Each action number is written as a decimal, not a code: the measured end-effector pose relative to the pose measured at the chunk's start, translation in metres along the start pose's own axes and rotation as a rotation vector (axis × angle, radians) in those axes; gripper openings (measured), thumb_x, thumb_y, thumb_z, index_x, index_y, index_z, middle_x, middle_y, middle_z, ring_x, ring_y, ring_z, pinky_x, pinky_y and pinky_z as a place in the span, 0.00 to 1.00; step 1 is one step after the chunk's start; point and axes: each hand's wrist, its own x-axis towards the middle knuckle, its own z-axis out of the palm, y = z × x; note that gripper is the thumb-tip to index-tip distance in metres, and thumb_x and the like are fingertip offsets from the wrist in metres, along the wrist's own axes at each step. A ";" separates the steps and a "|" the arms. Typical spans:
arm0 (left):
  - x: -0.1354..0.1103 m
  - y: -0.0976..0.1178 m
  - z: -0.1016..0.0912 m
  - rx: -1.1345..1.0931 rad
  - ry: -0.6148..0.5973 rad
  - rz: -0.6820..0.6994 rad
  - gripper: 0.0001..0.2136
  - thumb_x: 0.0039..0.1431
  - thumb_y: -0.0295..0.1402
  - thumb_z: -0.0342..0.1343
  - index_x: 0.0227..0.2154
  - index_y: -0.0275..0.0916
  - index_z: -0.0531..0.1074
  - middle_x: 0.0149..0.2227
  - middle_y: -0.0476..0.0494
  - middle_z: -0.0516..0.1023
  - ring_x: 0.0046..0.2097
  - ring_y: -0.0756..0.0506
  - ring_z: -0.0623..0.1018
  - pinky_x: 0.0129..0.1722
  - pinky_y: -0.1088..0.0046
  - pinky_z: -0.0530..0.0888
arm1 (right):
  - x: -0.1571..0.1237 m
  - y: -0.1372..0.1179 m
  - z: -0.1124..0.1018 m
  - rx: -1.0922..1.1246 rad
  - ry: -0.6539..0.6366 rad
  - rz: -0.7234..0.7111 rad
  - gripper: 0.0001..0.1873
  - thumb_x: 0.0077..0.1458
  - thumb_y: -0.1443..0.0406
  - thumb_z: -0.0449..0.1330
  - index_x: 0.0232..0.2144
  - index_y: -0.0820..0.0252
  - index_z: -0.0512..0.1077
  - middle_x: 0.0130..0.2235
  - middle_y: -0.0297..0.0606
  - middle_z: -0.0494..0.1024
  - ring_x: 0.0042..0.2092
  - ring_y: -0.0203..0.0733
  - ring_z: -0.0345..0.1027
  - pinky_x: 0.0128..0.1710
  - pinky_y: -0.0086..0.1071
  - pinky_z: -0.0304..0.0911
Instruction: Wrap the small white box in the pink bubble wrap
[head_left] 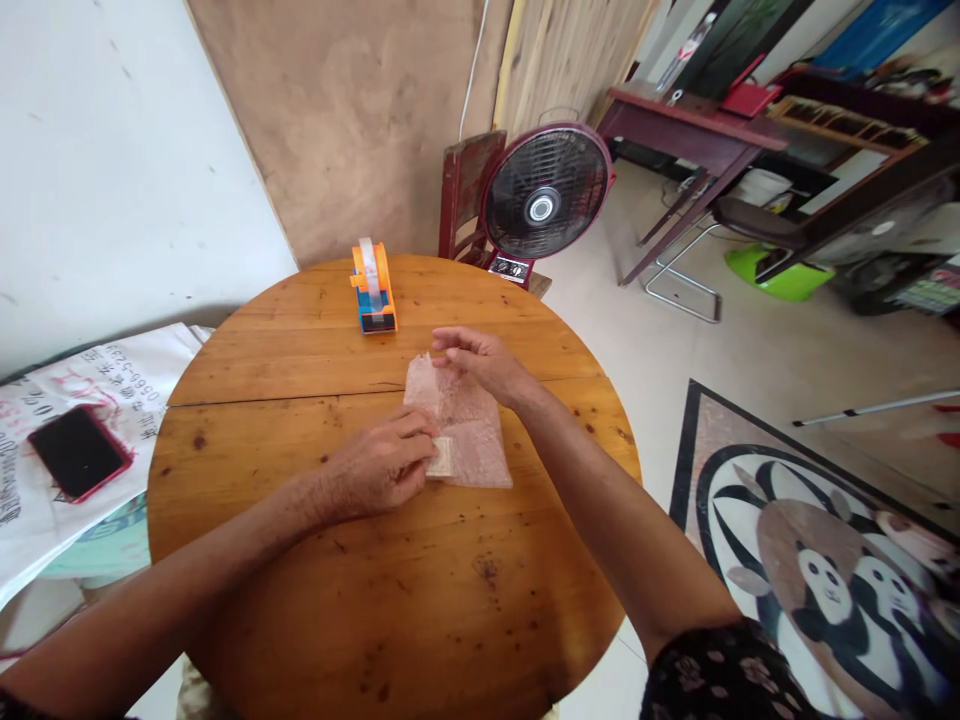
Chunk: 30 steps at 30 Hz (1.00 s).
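A sheet of clear bubble wrap (472, 430) lies flat near the middle of a round wooden table (315, 580). My left hand (382, 465) rests on its near left corner, fingers curled and pressing on a small pale rectangular item (442, 457) there. My right hand (480, 362) is at the wrap's far edge, fingertips pinched on that edge. An orange and blue tape dispenser (373, 287) stands at the far side of the table, apart from both hands.
A red-framed fan (545, 195) stands on a chair behind the table. A dark phone (79, 452) lies on printed white paper at the left. A dark red desk (690, 125) and a panda floor mat (825, 570) are at the right.
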 end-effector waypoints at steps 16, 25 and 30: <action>-0.015 0.006 0.015 0.127 0.183 -0.024 0.11 0.57 0.18 0.55 0.40 0.37 0.73 0.45 0.37 0.79 0.55 0.39 0.75 0.58 0.47 0.72 | -0.014 0.028 -0.010 -0.602 0.087 -0.571 0.05 0.55 0.67 0.61 0.36 0.61 0.75 0.55 0.51 0.73 0.57 0.49 0.67 0.58 0.47 0.60; -0.021 0.007 0.017 0.070 0.167 -0.068 0.14 0.57 0.17 0.56 0.44 0.36 0.73 0.47 0.34 0.77 0.56 0.39 0.74 0.53 0.56 0.76 | -0.020 0.015 0.000 -1.018 -0.081 -0.656 0.17 0.50 0.66 0.66 0.44 0.57 0.77 0.66 0.48 0.62 0.68 0.57 0.50 0.63 0.55 0.49; -0.021 0.006 0.018 0.057 0.161 -0.090 0.15 0.57 0.16 0.56 0.45 0.37 0.73 0.48 0.34 0.77 0.56 0.39 0.74 0.53 0.56 0.77 | -0.013 0.012 0.008 -1.051 -0.039 -0.718 0.08 0.56 0.66 0.61 0.39 0.59 0.78 0.64 0.50 0.66 0.67 0.57 0.52 0.65 0.56 0.44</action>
